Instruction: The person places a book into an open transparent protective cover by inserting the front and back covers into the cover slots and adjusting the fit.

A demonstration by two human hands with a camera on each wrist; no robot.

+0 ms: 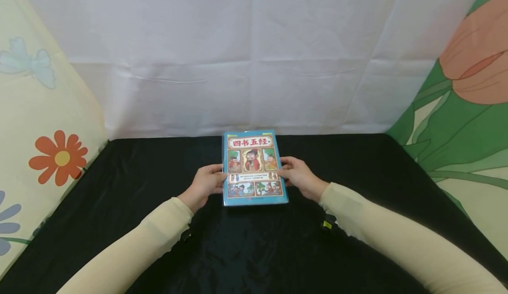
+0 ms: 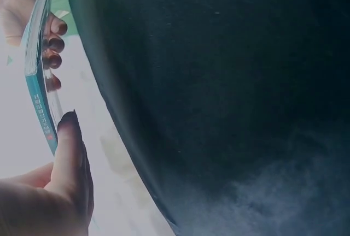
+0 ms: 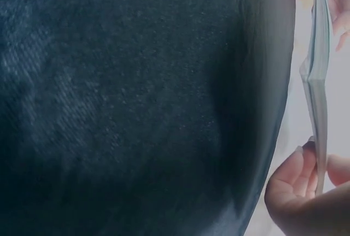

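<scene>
A blue-bordered picture book (image 1: 257, 178) with red Chinese characters and cartoon panels on its cover faces the head camera upright. My left hand (image 1: 204, 184) pinches its left edge, thumb on the front. On the opposite edge, my right hand (image 1: 302, 177) grips it between thumb and fingers. In the left wrist view, the teal spine of the book (image 2: 41, 107) shows beside the left thumb. The right wrist view has the page edges of the book (image 3: 317, 99) running down between the right thumb and fingers. The back cover is largely hidden.
Black cloth covers the table (image 1: 254, 250) beneath the book. Behind it hangs a creased white sheet (image 1: 254, 56). Flower-patterned panels stand at the left (image 1: 59, 109) and right (image 1: 468, 122) sides.
</scene>
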